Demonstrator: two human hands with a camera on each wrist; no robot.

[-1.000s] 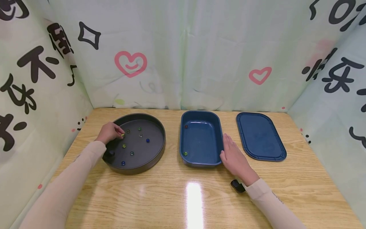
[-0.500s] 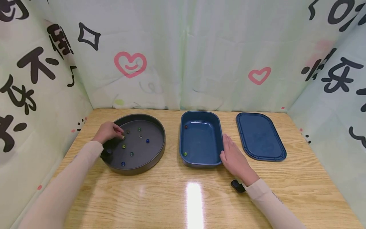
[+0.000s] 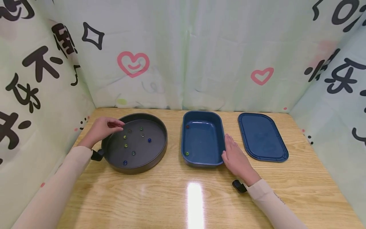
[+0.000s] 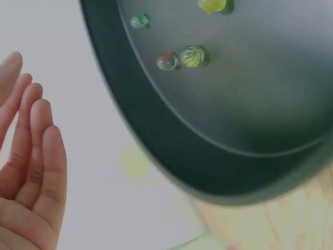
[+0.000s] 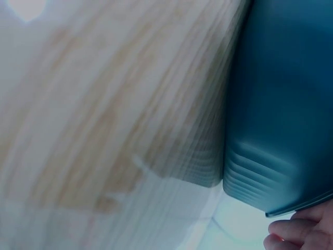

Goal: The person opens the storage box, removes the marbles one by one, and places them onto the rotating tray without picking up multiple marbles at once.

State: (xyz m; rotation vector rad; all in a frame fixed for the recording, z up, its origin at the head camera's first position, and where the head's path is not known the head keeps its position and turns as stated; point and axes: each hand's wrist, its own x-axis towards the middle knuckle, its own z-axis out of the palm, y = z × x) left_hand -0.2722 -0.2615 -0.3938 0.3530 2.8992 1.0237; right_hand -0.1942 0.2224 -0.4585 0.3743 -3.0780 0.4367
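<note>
Over the left rim of a round dark grey pan (image 3: pixel 163 149) is my left hand (image 3: pixel 104 128), fingers nearly straight and nothing seen between them. In the left wrist view these fingers (image 4: pixel 39 166) lie side by side, apart from the pan (image 4: pixel 171 172). Several glass marbles are spread over the pan's floor, including a yellow one (image 3: pixel 125 137) close to my fingertips and a blue one (image 3: pixel 149 140). My right hand (image 3: pixel 238 160) rests with straight fingers along the right side of a blue rectangular box (image 3: pixel 203 140). Inside that box lie a reddish marble (image 3: pixel 187 126) and a green marble (image 3: pixel 187 153).
To the right of the box a blue lid (image 3: pixel 263 136) lies flat on the wooden table (image 3: pixel 148 200). Printed cloth (image 3: pixel 214 57) hangs behind and along both sides. A small black wrist device (image 3: pixel 239 186) shows below my right hand.
My left hand has risen and drawn back to the left from the pan's floor, its fingers straightening. The yellow marble at its fingertips now lies in the pan. The right hand stays put.
</note>
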